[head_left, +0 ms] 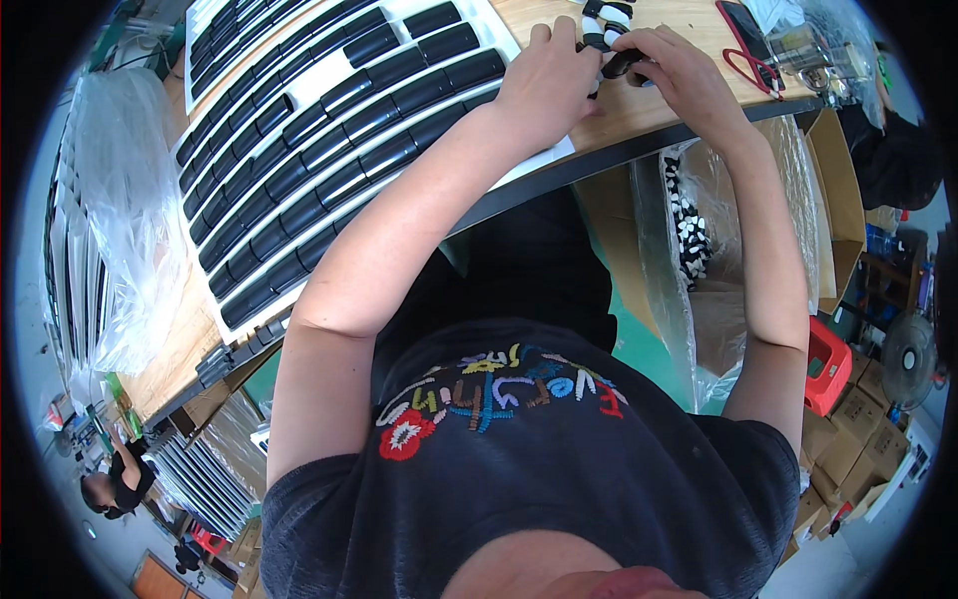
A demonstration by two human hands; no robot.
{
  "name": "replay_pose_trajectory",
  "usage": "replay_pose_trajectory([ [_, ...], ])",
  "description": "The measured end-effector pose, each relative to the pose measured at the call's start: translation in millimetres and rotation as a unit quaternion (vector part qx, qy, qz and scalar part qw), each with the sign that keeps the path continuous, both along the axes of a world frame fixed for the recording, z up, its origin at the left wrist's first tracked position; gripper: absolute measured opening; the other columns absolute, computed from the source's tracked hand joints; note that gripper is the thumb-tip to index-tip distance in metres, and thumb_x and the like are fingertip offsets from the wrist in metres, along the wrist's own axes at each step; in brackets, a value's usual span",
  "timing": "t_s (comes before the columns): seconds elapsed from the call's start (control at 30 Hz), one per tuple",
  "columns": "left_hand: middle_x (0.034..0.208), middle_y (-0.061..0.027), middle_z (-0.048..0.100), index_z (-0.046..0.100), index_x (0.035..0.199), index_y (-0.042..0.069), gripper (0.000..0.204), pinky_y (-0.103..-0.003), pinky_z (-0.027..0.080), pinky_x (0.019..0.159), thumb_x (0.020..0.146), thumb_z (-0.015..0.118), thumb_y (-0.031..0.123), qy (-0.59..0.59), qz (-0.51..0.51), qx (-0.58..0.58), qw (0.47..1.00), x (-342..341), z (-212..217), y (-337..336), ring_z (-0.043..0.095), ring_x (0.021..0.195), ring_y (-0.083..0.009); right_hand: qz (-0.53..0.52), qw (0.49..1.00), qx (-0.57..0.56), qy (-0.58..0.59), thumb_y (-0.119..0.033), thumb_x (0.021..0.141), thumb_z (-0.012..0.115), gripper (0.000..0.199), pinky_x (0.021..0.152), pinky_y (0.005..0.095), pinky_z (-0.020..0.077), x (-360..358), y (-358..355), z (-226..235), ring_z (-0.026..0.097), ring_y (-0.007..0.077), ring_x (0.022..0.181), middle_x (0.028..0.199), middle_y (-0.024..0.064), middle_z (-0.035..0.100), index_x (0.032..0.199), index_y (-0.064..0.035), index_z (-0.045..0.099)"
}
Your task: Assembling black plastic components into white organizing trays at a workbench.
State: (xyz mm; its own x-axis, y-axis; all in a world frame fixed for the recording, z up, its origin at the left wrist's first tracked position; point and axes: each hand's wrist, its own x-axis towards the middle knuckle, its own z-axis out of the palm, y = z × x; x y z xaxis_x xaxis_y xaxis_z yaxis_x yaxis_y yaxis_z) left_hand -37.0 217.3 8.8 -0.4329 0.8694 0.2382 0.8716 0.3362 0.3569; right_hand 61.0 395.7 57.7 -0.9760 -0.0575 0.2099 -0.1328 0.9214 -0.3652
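Note:
At the far side of the workbench my two hands meet close together. My right hand [684, 78] pinches a small glossy black curved piece [624, 63] between thumb and fingers. Right beside it, my left hand [554, 82] is closed, palm turned inward; a bit of black and white shows at its fingertips, but its grip is mostly hidden. Just beyond the fingers lie several small black and white pieces [607, 18]. Left of my left hand, a white tray [506, 40] carries rows of glossy black curved cylindrical pieces [419, 85].
A phone [743, 30] with a red strap [748, 72] lies at the bench's right. Below the edge stands a plastic-lined carton [838, 190] with black and white pieces [691, 235]. Clear plastic sheeting [135, 200] covers the left side. A red stool [826, 367] stands right; another person [125, 474] is far left.

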Motion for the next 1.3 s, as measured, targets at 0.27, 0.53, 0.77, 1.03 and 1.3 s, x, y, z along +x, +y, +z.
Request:
replay_pose_trajectory([
  [0.27, 0.114, -0.0164, 0.055, 0.071, 0.107, 0.005, 0.043, -0.038, 0.051, 0.089, 0.075, 0.083, 0.029, 0.024, 0.007, -0.016, 1.000, -4.9, 1.1, 2.5, 0.053, 0.108, -0.0315, 0.001, 1.000, -0.002, -0.004, -0.002, 0.090, 0.060, 0.026, 0.081, 0.0383, 0.0495, -3.5, 5.8, -4.5, 0.064, 0.0309, 0.094, 0.099, 0.0136, 0.064, 0.116, -0.0055, 0.061],
  [0.53, 0.113, -0.0128, 0.061, 0.063, 0.119, 0.004, 0.054, -0.042, 0.044, 0.094, 0.075, 0.083, 0.027, 0.024, -0.001, 0.064, 0.998, -2.0, -2.8, 15.5, 0.053, 0.112, -0.0294, -0.036, 0.999, -0.012, 0.000, -0.003, 0.092, 0.060, 0.020, 0.076, 0.0402, 0.0518, 2.9, 2.8, -15.7, 0.067, 0.0351, 0.087, 0.095, 0.0179, 0.069, 0.112, -0.0004, 0.059],
  [0.77, 0.108, -0.0172, 0.065, 0.054, 0.124, 0.003, 0.050, -0.042, 0.045, 0.089, 0.078, 0.073, 0.008, 0.030, -0.003, 0.194, 0.980, 15.4, 7.1, 24.9, 0.059, 0.102, -0.0334, -0.063, 0.998, -0.013, 0.009, -0.004, 0.091, 0.061, 0.019, 0.075, 0.0435, 0.0513, 0.9, -8.6, -16.7, 0.066, 0.0395, 0.087, 0.093, 0.0210, 0.069, 0.110, 0.0012, 0.059],
  [1.03, 0.129, -0.0145, 0.059, 0.041, 0.142, 0.003, 0.084, -0.044, 0.038, 0.100, 0.073, 0.083, 0.026, -0.008, -0.007, 0.134, 0.991, 5.3, 17.6, -7.7, 0.052, 0.120, -0.0324, -0.087, 0.995, -0.021, -0.044, -0.006, 0.088, 0.063, 0.018, 0.074, 0.0417, 0.0516, -7.6, -4.9, -16.3, 0.067, 0.0381, 0.083, 0.090, 0.0200, 0.069, 0.105, 0.0002, 0.061],
  [1.3, 0.099, -0.0106, 0.065, 0.074, 0.103, 0.015, 0.026, -0.043, 0.049, 0.084, 0.082, 0.067, 0.001, 0.125, 0.143, 0.105, 0.976, -112.4, 21.5, -192.4, 0.058, 0.092, -0.0328, -0.156, 0.958, -0.229, 0.080, -0.014, 0.090, 0.072, 0.027, 0.069, 0.0222, 0.0511, -72.5, -56.4, -8.1, 0.067, 0.0093, 0.077, 0.081, 0.0043, 0.070, 0.111, 0.0018, 0.067],
])
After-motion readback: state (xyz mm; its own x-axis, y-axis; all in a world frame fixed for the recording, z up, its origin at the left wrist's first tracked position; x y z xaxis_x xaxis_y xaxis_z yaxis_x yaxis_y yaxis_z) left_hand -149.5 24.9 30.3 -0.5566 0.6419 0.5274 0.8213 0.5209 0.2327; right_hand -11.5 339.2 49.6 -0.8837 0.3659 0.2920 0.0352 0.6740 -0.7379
